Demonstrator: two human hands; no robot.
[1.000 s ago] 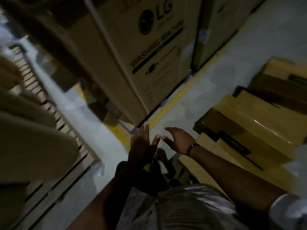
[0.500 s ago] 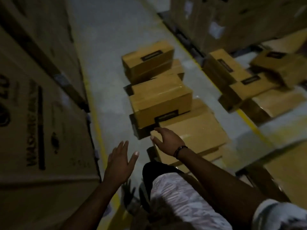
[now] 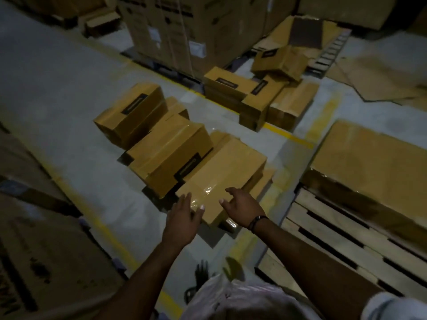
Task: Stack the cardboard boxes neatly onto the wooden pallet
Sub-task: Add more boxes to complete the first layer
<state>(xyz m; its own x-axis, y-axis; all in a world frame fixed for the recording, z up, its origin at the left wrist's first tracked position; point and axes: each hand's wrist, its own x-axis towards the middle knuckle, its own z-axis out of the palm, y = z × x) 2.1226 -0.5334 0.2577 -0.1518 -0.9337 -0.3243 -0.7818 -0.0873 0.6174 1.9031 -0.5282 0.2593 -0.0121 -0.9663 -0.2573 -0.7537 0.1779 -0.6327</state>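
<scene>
Hands are hovering over the near end of the closest cardboard box [image 3: 221,172], which is lying on the floor at 12 o'clock from the person. The left hand [image 3: 183,218] is spreading its fingers wide and straight, holding nothing; the right hand [image 3: 240,210] is curving its fingers loosely, also holding nothing. Whether either is touching the cardboard, I cannot tell. A row of boxes [image 3: 171,148] is trailing away toward 11 o'clock, and a jumbled cluster [image 3: 261,98] is sitting at 1 o'clock. The wooden pallet [image 3: 328,234] is lying at 3 o'clock, carrying a large flat box [image 3: 374,158] at its far end.
</scene>
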